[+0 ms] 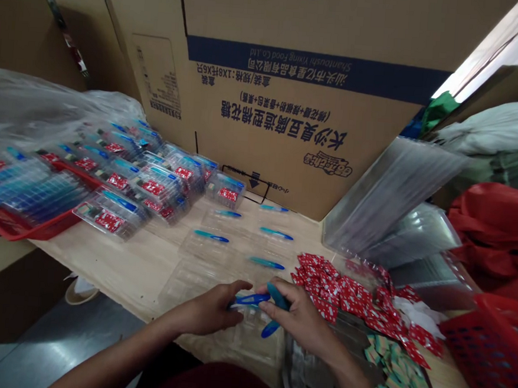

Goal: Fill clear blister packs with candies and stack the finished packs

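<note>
My right hand (297, 312) is closed around several blue-and-teal plastic tweezers (275, 313), some crossing others. One blue pair (251, 300) points out from its fingertips to the left. Around the far end of that pair, my left hand (215, 306) has thumb and forefinger apart, not visibly gripping it. Below both hands lie clear plastic trays (191, 278) on the wooden table. More tweezers (267, 262) rest singly in clear trays just beyond the hands.
Red sachets (345, 291) and green-and-tan packets (399, 375) lie at right, beside a red basket (491, 352). Filled clear boxes (153, 186) are stacked at left near a red tray (57, 224). A large carton (265, 111) stands behind; clear plastic stacks (378, 196) lean at its right.
</note>
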`<state>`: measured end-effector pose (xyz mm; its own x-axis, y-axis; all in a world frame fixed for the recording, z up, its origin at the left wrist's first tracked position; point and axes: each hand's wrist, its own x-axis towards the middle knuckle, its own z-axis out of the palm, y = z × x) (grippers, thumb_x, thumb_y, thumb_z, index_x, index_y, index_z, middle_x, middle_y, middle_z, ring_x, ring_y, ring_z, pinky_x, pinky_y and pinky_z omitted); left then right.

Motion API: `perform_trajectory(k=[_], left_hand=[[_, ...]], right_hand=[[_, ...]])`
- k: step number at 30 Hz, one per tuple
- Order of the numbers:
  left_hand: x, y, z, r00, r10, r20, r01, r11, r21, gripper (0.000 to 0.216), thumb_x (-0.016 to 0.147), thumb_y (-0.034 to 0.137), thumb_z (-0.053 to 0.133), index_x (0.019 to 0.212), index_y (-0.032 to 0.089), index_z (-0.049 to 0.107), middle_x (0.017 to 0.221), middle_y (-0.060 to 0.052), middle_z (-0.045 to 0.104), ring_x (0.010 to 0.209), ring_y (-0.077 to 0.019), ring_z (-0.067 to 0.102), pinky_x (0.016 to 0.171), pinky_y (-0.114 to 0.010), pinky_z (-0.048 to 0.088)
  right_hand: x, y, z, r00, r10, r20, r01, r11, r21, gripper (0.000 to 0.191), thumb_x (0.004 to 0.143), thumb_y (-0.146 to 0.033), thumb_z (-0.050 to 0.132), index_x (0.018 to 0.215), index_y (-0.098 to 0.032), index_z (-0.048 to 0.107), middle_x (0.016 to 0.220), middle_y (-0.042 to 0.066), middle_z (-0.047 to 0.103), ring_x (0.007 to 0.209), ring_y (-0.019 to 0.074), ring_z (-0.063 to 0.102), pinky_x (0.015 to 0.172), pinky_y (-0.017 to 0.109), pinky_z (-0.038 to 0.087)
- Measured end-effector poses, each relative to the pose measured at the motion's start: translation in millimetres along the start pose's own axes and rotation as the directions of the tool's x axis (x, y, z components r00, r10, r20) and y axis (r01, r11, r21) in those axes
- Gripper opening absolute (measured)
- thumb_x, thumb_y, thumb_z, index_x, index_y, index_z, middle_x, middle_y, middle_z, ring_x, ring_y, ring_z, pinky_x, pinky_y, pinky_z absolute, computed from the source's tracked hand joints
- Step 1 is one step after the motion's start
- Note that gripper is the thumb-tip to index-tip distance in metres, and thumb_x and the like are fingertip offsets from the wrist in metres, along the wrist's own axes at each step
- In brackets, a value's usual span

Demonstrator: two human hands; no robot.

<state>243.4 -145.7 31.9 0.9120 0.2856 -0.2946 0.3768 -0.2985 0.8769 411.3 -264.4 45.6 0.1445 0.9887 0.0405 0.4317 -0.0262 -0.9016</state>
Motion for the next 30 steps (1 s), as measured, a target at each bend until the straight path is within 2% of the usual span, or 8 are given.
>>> perform_trajectory(k=[3,6,8,11,13,16,21,30], left_hand=[[2,1,0,0.996,0.015,0.086,-0.012,0.999,-0.04,0.051,0.071,0.017,0.05,0.122,0.016,0.045,0.075,0.002,0.056,0.056,-0.0104,0.046,0.052,-0.022,0.036],[5,0,2,0.992,0.08,0.093,-0.075,0.996,-0.056,0.042,0.067,0.015,0.054,0.108,0.017,0.053,0.075,0.003,0.053,0.061,-0.0099,0.045,0.055,-0.021,0.035],[5,-1,3,0.991,0.082,0.106,-0.061,0.981,-0.184,0.043,0.063,0.014,0.059,0.106,0.018,0.053,0.074,0.004,0.052,0.061,-0.0093,0.045,0.054,-0.02,0.034],[1,-2,1,0.975,0.083,0.207,0.042,0.844,-0.535,0.058,0.057,0.011,0.064,0.111,0.021,0.048,0.07,0.006,0.054,0.054,-0.0075,0.047,0.049,-0.018,0.032],[-4,-4,-1,0.971,0.064,0.229,0.115,0.716,-0.688,0.054,0.054,0.009,0.064,0.105,0.021,0.051,0.076,0.004,0.06,0.051,-0.0074,0.053,0.049,-0.019,0.035],[-13,-9,3,0.99,-0.062,0.128,0.138,0.638,-0.758,0.034,0.054,0.011,0.068,0.087,0.015,0.059,0.08,-0.001,0.064,0.055,-0.0093,0.061,0.055,-0.021,0.042],[-24,-14,19,0.973,-0.227,-0.025,0.124,0.615,-0.779,0.029,0.056,0.022,0.076,0.079,0.013,0.061,0.058,0.001,0.064,0.047,-0.0082,0.056,0.049,-0.019,0.038],[-23,8,25,0.977,-0.193,-0.092,0.049,0.623,-0.78,0.03,0.054,0.027,0.076,0.072,0.014,0.055,0.052,0.003,0.062,0.042,-0.0093,0.056,0.043,-0.019,0.037]], right_hand=[[0,-4,-1,0.995,-0.061,0.078,0.068,0.994,-0.082,0.018,0.082,-0.03,0.059,0.091,-0.018,0.068,0.079,0.002,0.061,0.074,0.0153,0.057,0.066,0.027,0.045],[0,-8,0,0.984,-0.101,0.145,0.124,0.979,-0.159,0.014,0.083,-0.027,0.058,0.088,-0.017,0.067,0.078,0.002,0.06,0.073,0.0146,0.056,0.064,0.025,0.042],[-1,-9,0,0.979,-0.122,0.163,0.153,0.969,-0.194,0.014,0.084,-0.027,0.058,0.089,-0.018,0.067,0.08,0.003,0.061,0.073,0.0146,0.056,0.065,0.025,0.041],[-4,-8,-3,0.979,-0.114,0.169,0.148,0.967,-0.207,0.015,0.086,-0.03,0.057,0.091,-0.019,0.066,0.079,0.002,0.061,0.072,0.0146,0.056,0.065,0.024,0.04],[-7,-5,-3,0.984,-0.083,0.155,0.111,0.976,-0.187,0.016,0.086,-0.032,0.056,0.089,-0.019,0.066,0.076,0.001,0.06,0.07,0.0143,0.056,0.062,0.024,0.04],[-12,2,1,0.991,-0.043,0.126,0.064,0.983,-0.17,0.015,0.085,-0.031,0.056,0.084,-0.019,0.065,0.073,0.001,0.059,0.067,0.014,0.055,0.059,0.023,0.039],[-20,10,14,0.993,-0.021,0.114,0.045,0.977,-0.209,0.015,0.086,-0.03,0.055,0.084,-0.018,0.063,0.075,0.002,0.06,0.071,0.0155,0.057,0.062,0.024,0.041],[-28,-7,8,0.999,0.034,0.025,-0.031,0.993,-0.117,0.019,0.086,-0.035,0.053,0.085,-0.018,0.062,0.073,0.001,0.061,0.068,0.0153,0.058,0.06,0.024,0.041]])
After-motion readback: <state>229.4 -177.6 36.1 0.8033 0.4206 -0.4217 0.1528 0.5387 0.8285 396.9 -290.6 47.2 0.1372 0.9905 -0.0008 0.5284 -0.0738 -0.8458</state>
